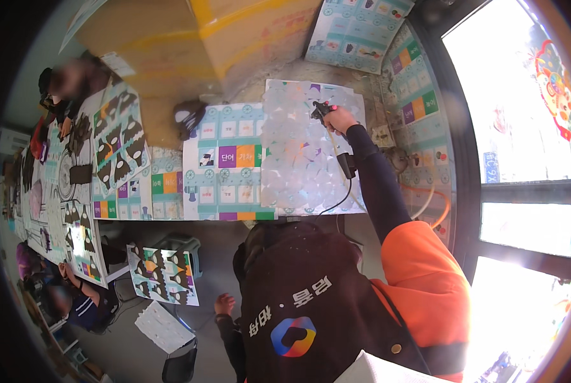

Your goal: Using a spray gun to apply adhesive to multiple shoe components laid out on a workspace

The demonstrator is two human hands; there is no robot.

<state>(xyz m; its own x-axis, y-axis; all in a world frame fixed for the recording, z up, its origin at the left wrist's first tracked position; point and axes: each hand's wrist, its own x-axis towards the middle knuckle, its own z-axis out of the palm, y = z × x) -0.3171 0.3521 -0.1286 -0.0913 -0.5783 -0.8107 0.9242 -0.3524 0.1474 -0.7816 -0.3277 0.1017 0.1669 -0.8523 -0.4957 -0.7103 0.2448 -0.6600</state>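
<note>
Tool (318,110), black, gripped by right-hand fingers (334,117), front jutting past them, above pale translucent sheet (292,163)

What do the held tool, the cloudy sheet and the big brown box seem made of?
The tool in the right hand: perhaps plastic or metal, dark with red parts; too small to settle.
The cloudy sheet: probably translucent plastic film, since colours show faintly through.
The brown box: likely matt cardboard, judging by its flat faces and yellowish tape.

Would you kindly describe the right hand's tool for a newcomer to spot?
Below the big cardboard box lies a pale translucent sheet. Over its upper right, the right hand holds a black tool, whose red details distinguish it from the black piece below.
</note>
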